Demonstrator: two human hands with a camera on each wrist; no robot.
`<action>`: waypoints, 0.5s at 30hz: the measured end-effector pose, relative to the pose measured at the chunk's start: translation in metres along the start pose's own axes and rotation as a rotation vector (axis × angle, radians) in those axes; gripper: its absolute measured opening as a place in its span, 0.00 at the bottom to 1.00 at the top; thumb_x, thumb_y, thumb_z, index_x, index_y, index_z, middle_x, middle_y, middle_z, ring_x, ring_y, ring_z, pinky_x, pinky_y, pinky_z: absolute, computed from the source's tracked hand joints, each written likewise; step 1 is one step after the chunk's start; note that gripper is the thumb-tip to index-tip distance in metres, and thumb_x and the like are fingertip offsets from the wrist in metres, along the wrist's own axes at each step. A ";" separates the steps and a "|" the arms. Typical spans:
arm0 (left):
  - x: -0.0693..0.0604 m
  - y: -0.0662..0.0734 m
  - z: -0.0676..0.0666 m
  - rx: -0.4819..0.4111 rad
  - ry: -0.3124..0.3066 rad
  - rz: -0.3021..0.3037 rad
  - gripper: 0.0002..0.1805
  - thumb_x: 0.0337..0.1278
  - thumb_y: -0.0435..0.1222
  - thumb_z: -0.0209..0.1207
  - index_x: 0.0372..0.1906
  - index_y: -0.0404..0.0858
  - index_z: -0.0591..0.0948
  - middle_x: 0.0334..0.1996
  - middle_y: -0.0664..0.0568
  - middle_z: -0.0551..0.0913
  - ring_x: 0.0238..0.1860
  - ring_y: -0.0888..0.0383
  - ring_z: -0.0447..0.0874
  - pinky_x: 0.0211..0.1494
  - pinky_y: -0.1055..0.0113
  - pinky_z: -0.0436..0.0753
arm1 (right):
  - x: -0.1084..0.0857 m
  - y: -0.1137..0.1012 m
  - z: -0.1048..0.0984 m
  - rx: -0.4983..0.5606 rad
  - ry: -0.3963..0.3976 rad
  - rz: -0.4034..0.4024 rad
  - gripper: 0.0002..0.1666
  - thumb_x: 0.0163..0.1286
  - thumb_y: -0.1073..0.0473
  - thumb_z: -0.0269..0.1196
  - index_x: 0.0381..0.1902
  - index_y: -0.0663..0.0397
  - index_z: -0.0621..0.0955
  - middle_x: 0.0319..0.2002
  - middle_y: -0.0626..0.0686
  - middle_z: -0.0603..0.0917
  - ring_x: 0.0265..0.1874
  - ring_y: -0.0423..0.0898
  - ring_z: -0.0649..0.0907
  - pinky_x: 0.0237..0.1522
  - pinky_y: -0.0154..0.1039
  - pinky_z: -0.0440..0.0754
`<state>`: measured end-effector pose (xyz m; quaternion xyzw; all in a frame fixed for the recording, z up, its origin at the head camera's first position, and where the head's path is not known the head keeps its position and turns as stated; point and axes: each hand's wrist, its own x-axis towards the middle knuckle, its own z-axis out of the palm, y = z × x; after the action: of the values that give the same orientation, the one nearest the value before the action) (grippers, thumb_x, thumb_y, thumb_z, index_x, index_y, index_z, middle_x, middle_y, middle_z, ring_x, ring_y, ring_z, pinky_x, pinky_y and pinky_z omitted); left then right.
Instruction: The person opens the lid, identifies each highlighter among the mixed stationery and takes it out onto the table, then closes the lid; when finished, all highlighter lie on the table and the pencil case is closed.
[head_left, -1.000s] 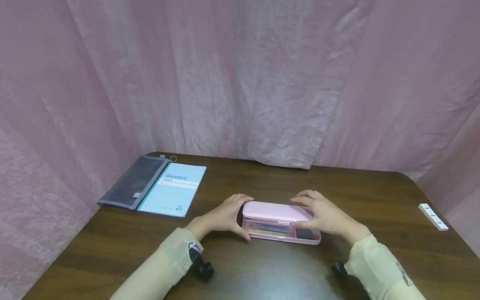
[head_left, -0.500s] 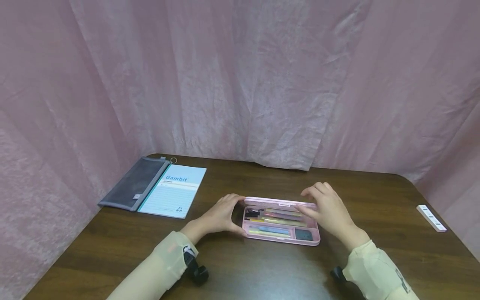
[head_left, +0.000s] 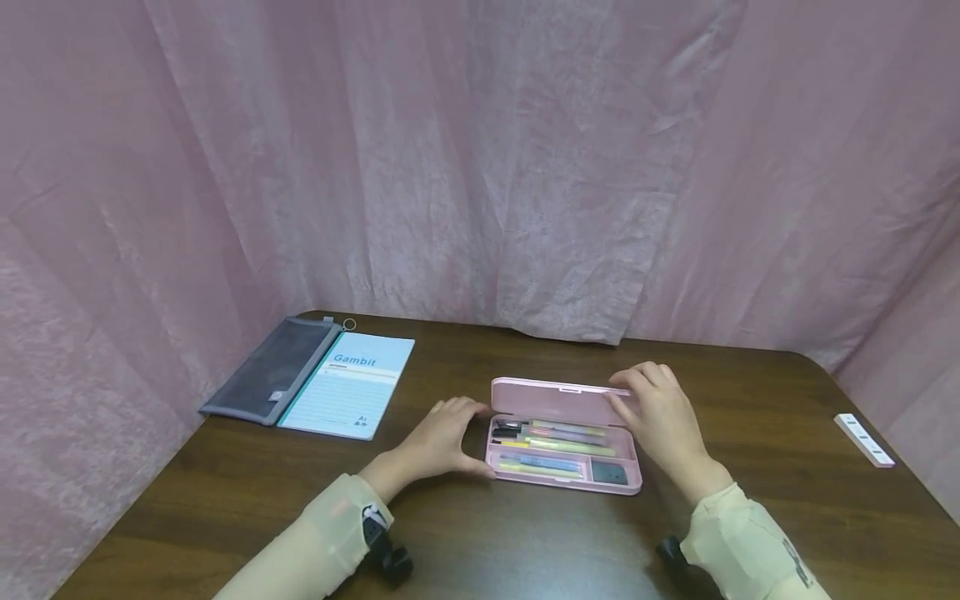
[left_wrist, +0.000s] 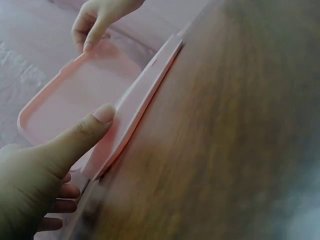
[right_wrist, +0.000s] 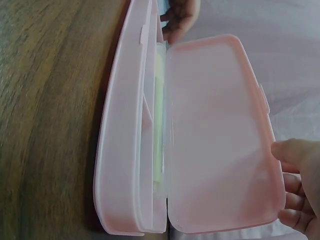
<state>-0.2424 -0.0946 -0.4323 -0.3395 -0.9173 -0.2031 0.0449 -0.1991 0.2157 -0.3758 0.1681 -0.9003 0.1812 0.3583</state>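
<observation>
A pink pencil case [head_left: 525,483] lies on the table with its lid [head_left: 551,402] raised and leaning back. Several pens and markers [head_left: 566,447] fill the back compartment. Slimmer sticks [head_left: 540,467] and a dark eraser-like block [head_left: 609,472] sit in the front ones. My left hand [head_left: 442,442] grips the case's left end, thumb at the front corner and fingers at the back. In the left wrist view its thumb [left_wrist: 82,135] presses the case wall. My right hand [head_left: 663,417] pinches the lid's right edge between thumb and fingers, as the right wrist view also shows.
A blue notebook [head_left: 348,387] lies to the left, alongside a grey mesh zip pouch [head_left: 273,375]. Near the table's right edge is a small white bar with dark marks [head_left: 864,440]. A pink curtain [head_left: 480,167] hangs behind the brown table [head_left: 525,550].
The pencil case lid has swung up and back from nearly closed, revealing the pens. My right hand has risen and moved slightly right with it. My left hand stays at the left end.
</observation>
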 end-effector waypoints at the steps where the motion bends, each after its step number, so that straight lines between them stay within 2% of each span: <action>1: 0.000 0.001 0.000 0.013 0.007 0.009 0.51 0.27 0.64 0.72 0.60 0.38 0.74 0.54 0.50 0.79 0.58 0.53 0.75 0.65 0.53 0.71 | 0.000 0.000 0.000 0.000 0.008 0.002 0.10 0.52 0.65 0.73 0.32 0.57 0.83 0.31 0.52 0.81 0.34 0.49 0.75 0.34 0.44 0.75; 9: 0.001 0.008 0.000 0.107 0.001 0.084 0.49 0.32 0.67 0.68 0.62 0.42 0.74 0.55 0.53 0.79 0.59 0.56 0.74 0.66 0.57 0.70 | 0.001 0.006 0.005 0.020 0.048 -0.002 0.09 0.52 0.68 0.71 0.34 0.59 0.84 0.32 0.54 0.83 0.36 0.51 0.77 0.36 0.46 0.76; 15: 0.002 0.012 0.000 0.159 0.004 0.129 0.46 0.38 0.66 0.66 0.63 0.43 0.74 0.56 0.53 0.78 0.59 0.56 0.73 0.65 0.58 0.71 | 0.002 0.008 0.005 0.041 0.025 0.007 0.12 0.54 0.67 0.70 0.38 0.61 0.84 0.37 0.56 0.84 0.41 0.54 0.79 0.43 0.49 0.78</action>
<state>-0.2359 -0.0853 -0.4273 -0.3929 -0.9067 -0.1268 0.0864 -0.2069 0.2205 -0.3800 0.1702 -0.8923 0.2031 0.3655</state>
